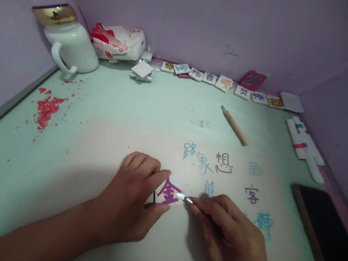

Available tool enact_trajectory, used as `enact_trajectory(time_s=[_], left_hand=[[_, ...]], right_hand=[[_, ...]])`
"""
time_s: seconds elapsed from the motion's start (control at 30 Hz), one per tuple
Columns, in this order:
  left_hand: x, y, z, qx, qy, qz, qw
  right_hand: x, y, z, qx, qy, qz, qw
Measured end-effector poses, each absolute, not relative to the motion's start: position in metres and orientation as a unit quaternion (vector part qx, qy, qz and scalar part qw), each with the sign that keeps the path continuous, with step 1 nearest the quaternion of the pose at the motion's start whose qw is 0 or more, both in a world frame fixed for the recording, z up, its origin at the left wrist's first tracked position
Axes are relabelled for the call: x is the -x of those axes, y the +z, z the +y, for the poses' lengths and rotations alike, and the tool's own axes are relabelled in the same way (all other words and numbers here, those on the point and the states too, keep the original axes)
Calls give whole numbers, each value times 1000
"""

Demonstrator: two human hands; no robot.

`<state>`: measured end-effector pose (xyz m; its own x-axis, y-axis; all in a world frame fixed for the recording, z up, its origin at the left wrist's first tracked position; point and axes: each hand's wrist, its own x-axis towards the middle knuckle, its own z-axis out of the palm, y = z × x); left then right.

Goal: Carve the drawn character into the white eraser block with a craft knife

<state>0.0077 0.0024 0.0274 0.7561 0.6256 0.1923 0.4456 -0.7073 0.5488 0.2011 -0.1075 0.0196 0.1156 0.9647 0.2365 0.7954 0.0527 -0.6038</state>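
A small white tile bearing a purple and pink Chinese character lies on the pale paper. My left hand grips it between thumb and forefinger at its left side, the other fingers curled. In my right hand is a craft knife, held like a pen. Its pointed blade reaches the right part of the character; whether it cuts into the surface I cannot tell. The lower part of the knife's handle is hidden inside the fingers.
A wooden-handled carving tool lies beyond my hands. Lettered tiles line the wall, with a stack of blank tiles nearby. A white mug and red shavings are left; markers and a phone are right.
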Motion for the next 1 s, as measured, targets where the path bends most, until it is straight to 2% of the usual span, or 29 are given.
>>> enact_trajectory(time_s=[0.13,0.73,1.0], left_hand=[[-7,28,2,-904,190,297,240],[-7,28,2,-905,184,301,236],[-8,27,4,-907,188,295,235]], right_hand=[[-204,23,-107,673,174,-644,319],[-197,22,-103,697,107,-645,294],[-202,29,-104,670,-15,-710,217]])
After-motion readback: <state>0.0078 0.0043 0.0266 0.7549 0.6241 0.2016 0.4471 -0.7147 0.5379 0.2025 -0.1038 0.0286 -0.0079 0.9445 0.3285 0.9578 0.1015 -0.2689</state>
